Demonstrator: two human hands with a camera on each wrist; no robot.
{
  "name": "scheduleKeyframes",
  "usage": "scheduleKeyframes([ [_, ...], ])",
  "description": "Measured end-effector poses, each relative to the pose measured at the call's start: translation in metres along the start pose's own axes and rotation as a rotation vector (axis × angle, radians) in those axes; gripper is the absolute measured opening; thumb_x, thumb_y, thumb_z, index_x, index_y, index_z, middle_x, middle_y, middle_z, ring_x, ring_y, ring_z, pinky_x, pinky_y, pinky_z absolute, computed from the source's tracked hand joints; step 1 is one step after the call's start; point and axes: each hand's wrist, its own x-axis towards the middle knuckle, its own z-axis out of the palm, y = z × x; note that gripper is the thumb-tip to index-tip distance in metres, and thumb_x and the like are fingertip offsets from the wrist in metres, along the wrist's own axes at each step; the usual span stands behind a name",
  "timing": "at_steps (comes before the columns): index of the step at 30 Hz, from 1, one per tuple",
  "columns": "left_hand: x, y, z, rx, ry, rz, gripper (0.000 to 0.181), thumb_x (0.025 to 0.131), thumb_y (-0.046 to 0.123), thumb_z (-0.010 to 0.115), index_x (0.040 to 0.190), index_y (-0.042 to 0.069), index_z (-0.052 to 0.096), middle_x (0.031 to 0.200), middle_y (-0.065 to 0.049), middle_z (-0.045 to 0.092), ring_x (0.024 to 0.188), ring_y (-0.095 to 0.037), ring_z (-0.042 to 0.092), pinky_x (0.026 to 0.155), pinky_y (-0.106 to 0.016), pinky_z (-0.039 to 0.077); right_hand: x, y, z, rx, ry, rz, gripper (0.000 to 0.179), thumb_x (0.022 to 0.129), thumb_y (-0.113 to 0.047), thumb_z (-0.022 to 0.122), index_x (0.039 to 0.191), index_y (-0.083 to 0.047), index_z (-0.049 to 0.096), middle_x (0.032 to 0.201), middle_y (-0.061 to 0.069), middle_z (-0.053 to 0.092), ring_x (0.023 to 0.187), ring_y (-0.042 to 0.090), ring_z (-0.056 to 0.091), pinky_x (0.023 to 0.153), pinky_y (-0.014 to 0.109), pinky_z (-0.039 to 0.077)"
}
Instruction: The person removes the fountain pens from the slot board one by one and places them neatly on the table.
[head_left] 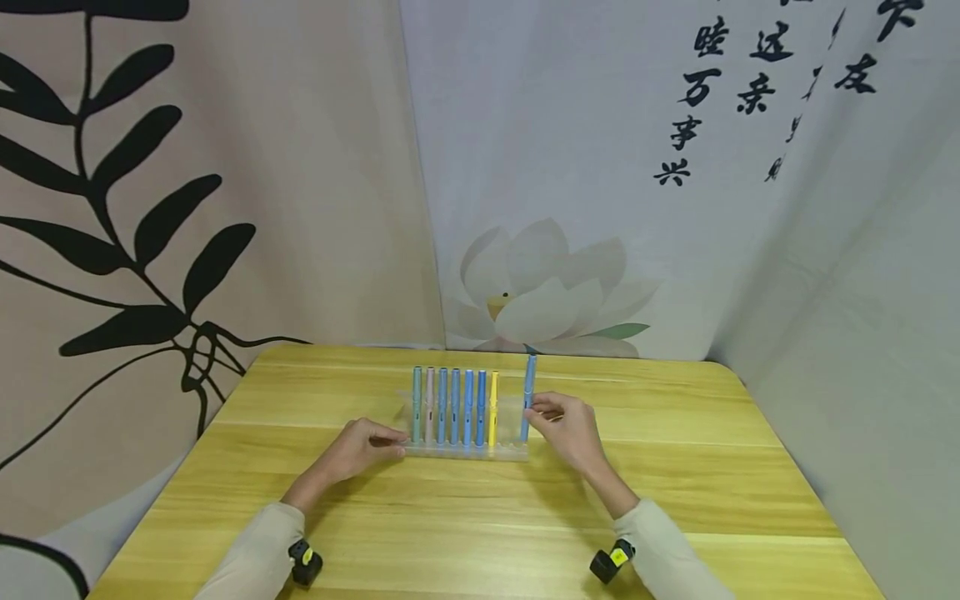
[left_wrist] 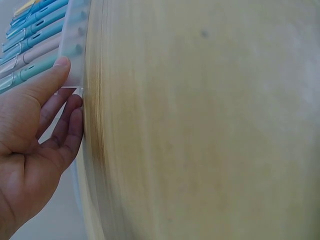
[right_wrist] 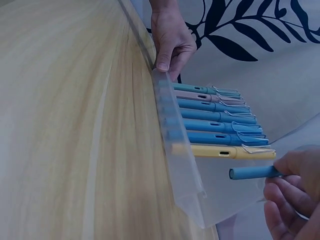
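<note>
Cream sleeves: nearest us, two cloth cuffs, each with a small, black, boxy wrist camera beside it.
Left hand: thumb and fingers pinch the left end of a clear plastic rack, probably to steady it against sliding.
Right hand: thumb and fingertips hold a slim blue plastic pen in a narrow pinch, likely placed so that its lower end is free.
Position of that pen: we find it nearly upright at the rack's right end; in the right wrist view its lower tip stops short of the front ledge.
Row in the rack: side by side from the left, a green pen, a pale pink pen, four blue pens and a yellow pen, apparently spaced by the ledge.
Room: a gap parts yellow from the pen in hand; wood-grain tabletop spreads to both sides and towards us.
Far edge: close behind the rack, so we judge the margin there slight.
Backdrop: a pale curtain with black printed leaves.
</note>
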Motion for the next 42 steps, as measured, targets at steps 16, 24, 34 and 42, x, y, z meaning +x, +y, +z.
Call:
scheduleKeyframes([
  [16, -0.002, 0.000, -0.001, 0.000, 0.008, -0.023, 0.029, 0.097, 0.022, 0.073, 0.120, 0.005, 0.076, 0.118, -0.010, 0.075, 0.105, -0.025, 0.072, 0.084, -0.031, 0.059, -0.009, 0.008, -0.027, -0.035, 0.032, 0.007, 0.023, 0.091, -0.019, 0.081, 0.110, -0.008, 0.078, 0.094, 0.001, 0.078, 0.086, 0.017, 0.071, 0.078, 0.029, 0.058],
  [24, -0.003, 0.001, -0.001, -0.016, 0.007, -0.029, 0.029, 0.097, 0.021, 0.072, 0.120, 0.005, 0.076, 0.118, -0.010, 0.075, 0.105, -0.026, 0.072, 0.086, -0.036, 0.059, -0.015, 0.013, -0.038, -0.057, 0.037, 0.050, 0.022, 0.091, -0.019, 0.080, 0.109, -0.007, 0.078, 0.093, -0.001, 0.077, 0.086, 0.016, 0.070, 0.077, 0.028, 0.058],
  [34, -0.002, -0.001, 0.000, -0.025, 0.002, -0.023, 0.029, 0.097, 0.021, 0.072, 0.121, 0.004, 0.075, 0.119, -0.011, 0.074, 0.108, -0.028, 0.071, 0.087, -0.036, 0.059, -0.019, 0.021, -0.054, -0.112, 0.055, 0.105, 0.022, 0.091, -0.018, 0.079, 0.110, -0.007, 0.078, 0.092, 0.001, 0.077, 0.088, 0.019, 0.070, 0.074, 0.029, 0.057],
  [42, -0.001, -0.001, 0.000, -0.017, 0.003, -0.018, 0.029, 0.097, 0.020, 0.072, 0.120, 0.004, 0.075, 0.119, -0.011, 0.074, 0.108, -0.029, 0.071, 0.086, -0.034, 0.059, -0.020, 0.030, -0.065, -0.147, 0.071, 0.131, 0.022, 0.091, -0.019, 0.079, 0.109, -0.008, 0.078, 0.093, 0.002, 0.078, 0.089, 0.021, 0.071, 0.074, 0.032, 0.057],
])
